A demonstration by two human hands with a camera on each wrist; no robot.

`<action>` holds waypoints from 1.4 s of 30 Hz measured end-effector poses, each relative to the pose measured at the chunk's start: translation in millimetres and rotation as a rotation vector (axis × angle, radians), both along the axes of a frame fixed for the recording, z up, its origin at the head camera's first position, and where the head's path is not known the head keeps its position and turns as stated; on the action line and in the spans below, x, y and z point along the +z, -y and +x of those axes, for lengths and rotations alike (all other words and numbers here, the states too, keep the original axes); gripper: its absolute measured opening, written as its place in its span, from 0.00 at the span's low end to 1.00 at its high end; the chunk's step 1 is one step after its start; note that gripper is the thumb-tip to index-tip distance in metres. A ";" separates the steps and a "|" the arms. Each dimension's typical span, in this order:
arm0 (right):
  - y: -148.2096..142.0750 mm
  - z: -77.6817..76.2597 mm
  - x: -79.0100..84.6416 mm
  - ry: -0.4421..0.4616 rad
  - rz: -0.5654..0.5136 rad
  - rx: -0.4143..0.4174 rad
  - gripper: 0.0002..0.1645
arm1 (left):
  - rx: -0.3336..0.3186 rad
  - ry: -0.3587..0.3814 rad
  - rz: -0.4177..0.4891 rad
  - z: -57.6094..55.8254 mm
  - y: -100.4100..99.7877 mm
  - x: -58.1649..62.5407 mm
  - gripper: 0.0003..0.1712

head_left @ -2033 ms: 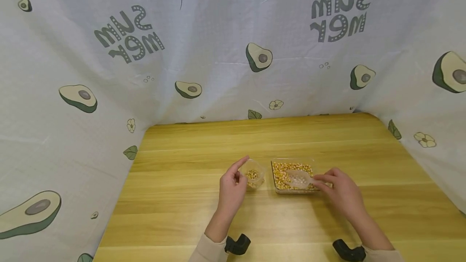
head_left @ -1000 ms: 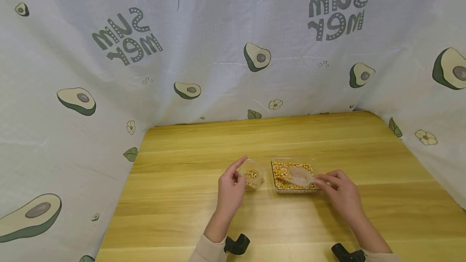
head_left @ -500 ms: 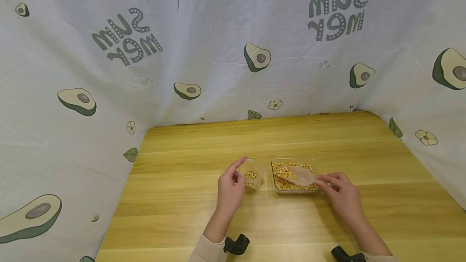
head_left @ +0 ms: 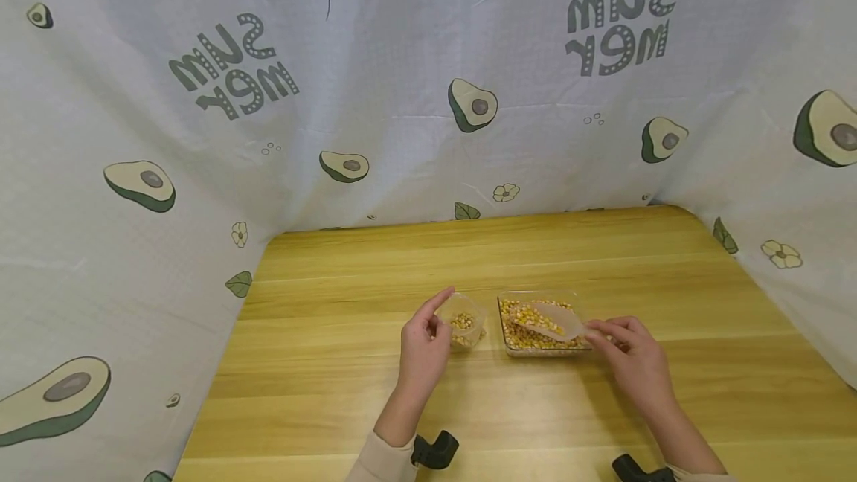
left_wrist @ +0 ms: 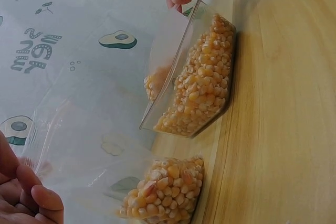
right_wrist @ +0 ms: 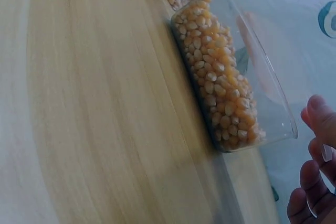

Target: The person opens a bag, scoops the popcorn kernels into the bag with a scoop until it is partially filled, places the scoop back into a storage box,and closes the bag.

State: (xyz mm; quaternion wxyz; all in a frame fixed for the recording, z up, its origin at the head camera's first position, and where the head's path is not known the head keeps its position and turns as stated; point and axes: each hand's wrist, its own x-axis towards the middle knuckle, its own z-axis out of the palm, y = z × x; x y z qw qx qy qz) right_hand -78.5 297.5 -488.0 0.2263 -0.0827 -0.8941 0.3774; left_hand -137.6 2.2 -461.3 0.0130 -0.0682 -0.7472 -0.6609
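My left hand [head_left: 425,348] holds the top edge of a clear plastic zip bag [left_wrist: 100,166], which stands open on the table with corn kernels [left_wrist: 168,190] in its bottom. To its right, my right hand [head_left: 632,359] pinches the handle of a translucent scoop [head_left: 567,320] between thumb and fingers. Kernels lie on the scoop, which hovers tilted over a clear rectangular container [head_left: 545,352]. That container is well filled with corn, seen through its wall in both wrist views. The scoop's handle end is mostly hidden by my fingers.
A wooden table [head_left: 348,274] carries the bag and the container, set a small gap apart. A pale curtain [head_left: 402,132] with avocado prints hangs behind and at both sides. Black wrist mounts [head_left: 437,450] sit at both wrists.
The scoop has risen out of the corn with kernels on it and has shifted slightly right and tilted. My left hand and the bag have barely moved.
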 end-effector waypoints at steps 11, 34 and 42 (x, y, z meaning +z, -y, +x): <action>2.9 1.7 9.1 0.013 0.011 0.028 0.09 | -0.005 0.005 -0.004 0.1 1.6 1.5 0.34; 15.0 -1.5 33.8 -0.097 0.044 0.066 0.09 | -0.036 -0.072 -0.044 -0.8 2.9 2.7 0.36; 20.6 -1.9 41.2 -0.113 0.043 0.091 0.09 | -0.036 -0.093 -0.051 -1.5 3.2 3.8 0.36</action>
